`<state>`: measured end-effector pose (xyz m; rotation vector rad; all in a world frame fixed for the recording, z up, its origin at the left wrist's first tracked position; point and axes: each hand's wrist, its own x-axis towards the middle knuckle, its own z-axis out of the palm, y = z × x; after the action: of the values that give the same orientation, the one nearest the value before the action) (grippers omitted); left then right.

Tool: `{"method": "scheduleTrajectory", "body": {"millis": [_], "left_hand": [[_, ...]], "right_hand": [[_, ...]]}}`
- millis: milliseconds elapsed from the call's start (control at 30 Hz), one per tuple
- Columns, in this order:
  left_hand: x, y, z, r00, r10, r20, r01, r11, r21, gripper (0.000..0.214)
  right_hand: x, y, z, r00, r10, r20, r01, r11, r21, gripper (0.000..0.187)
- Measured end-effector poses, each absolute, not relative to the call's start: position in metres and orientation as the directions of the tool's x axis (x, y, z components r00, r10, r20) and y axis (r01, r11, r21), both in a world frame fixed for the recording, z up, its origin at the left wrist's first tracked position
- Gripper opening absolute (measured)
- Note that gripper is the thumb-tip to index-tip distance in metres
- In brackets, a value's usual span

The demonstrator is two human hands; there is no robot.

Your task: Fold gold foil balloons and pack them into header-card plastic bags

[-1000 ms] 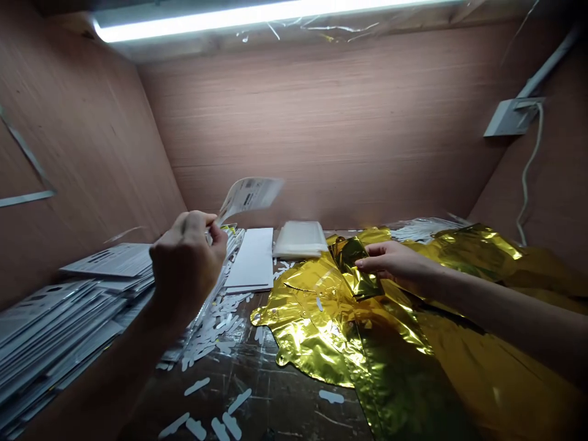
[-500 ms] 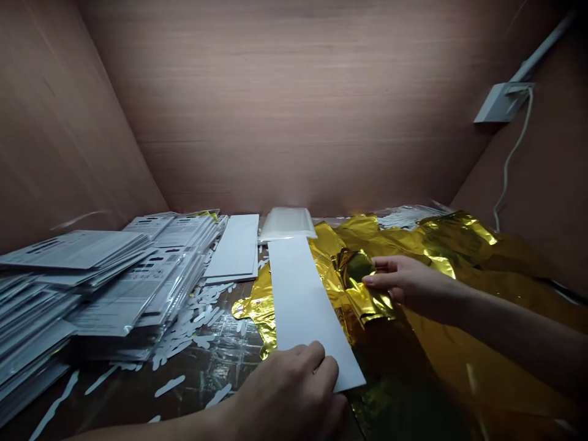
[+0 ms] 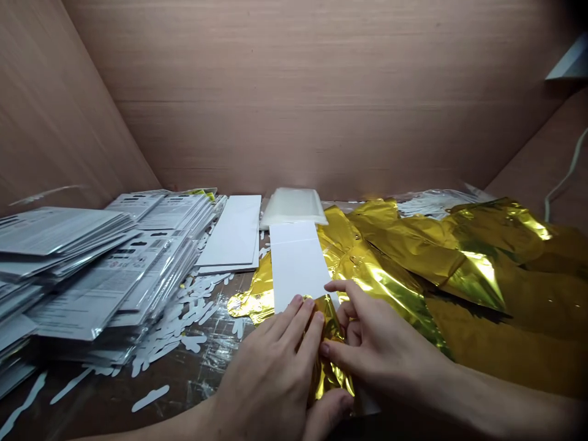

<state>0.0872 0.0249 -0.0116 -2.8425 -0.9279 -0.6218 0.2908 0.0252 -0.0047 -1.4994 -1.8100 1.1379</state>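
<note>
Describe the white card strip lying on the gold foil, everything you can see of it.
The white card strip is a long, plain rectangle with a matte paper look and no printing showing. It lies flat on crumpled gold foil, its far end at a stack of clear plastic sleeves. Its near end runs under a folded gold foil band, held there by the left hand and right hand, which hide most of that part.

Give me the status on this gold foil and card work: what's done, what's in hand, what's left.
Done: the printed packets stacked at left look finished. In hand: the left hand and right hand press folded gold foil against a white card strip. Left: the loose gold foil at right, the white cards and the clear sleeves.
</note>
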Motion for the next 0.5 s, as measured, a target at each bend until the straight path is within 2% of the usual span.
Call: {"method": "scheduleTrajectory", "body": {"millis": [100,200,333,500], "left_hand": [[0.086,0.027,-0.025,0.753,0.555,0.353,0.587,-0.809,0.021,0.074],[0.084,0.029,-0.029,0.767,0.536,0.352,0.575,-0.818,-0.007,0.073],[0.083,0.031,-0.025,0.776,0.527,0.347,0.564,-0.825,-0.010,0.066],[0.083,0.033,-0.023,0.782,0.517,0.348,0.566,-0.823,-0.049,0.062]], "right_hand": [[0.296,0.030,0.003,-0.368,0.926,0.084,0.758,0.351,-0.550,0.053],[0.304,0.036,0.006,-0.509,0.854,0.108,0.792,0.514,-0.329,0.026],[0.308,0.039,0.000,-0.575,0.816,0.059,0.782,0.570,-0.252,0.021],[0.305,0.045,0.007,-0.573,0.819,0.023,0.787,0.558,-0.265,0.026]]}}
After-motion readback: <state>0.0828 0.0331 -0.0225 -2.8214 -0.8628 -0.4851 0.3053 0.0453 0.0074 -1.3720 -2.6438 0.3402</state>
